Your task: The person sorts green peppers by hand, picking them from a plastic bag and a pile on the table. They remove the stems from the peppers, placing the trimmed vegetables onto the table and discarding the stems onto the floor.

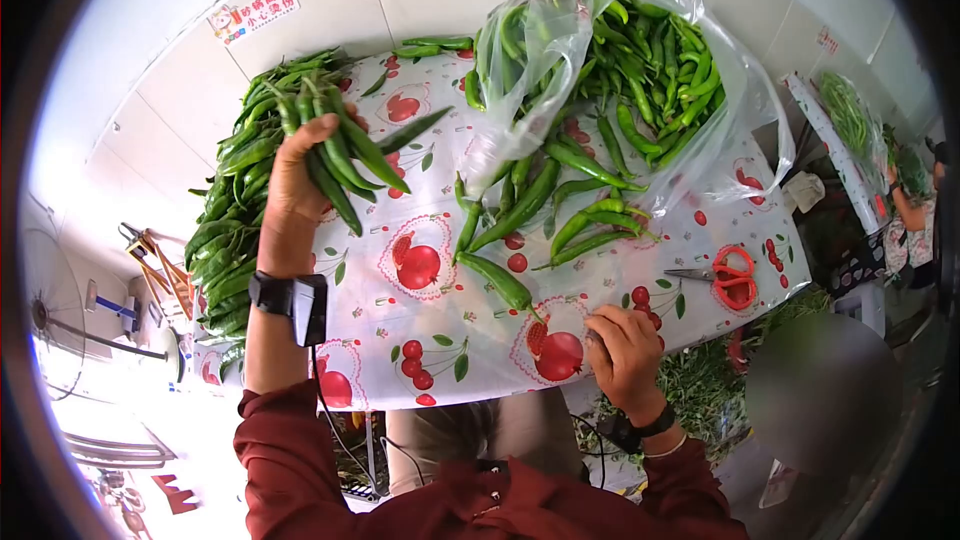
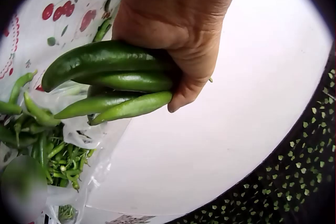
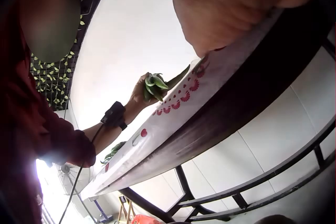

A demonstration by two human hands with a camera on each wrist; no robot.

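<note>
Up over the left part of the table, my left hand (image 1: 296, 175) grips a bunch of long green peppers (image 1: 345, 145), stems upward and tips fanning out. The left wrist view shows several of these peppers (image 2: 121, 79) sticking out past the thumb. Beside that hand lies a large pile of green peppers (image 1: 232, 210) along the table's left side. My right hand (image 1: 628, 352) rests at the front edge of the tablecloth with loosely bent fingers and nothing in it. Closest to it is a single green pepper (image 1: 497, 281).
A clear plastic bag (image 1: 545, 90) full of green peppers (image 1: 640, 70) lies open at the back. Loose peppers (image 1: 525, 205) are scattered before it. Red-handled scissors (image 1: 735, 280) lie on the right of the patterned tablecloth (image 1: 460, 340). Cut greenery (image 1: 690, 390) is on the floor.
</note>
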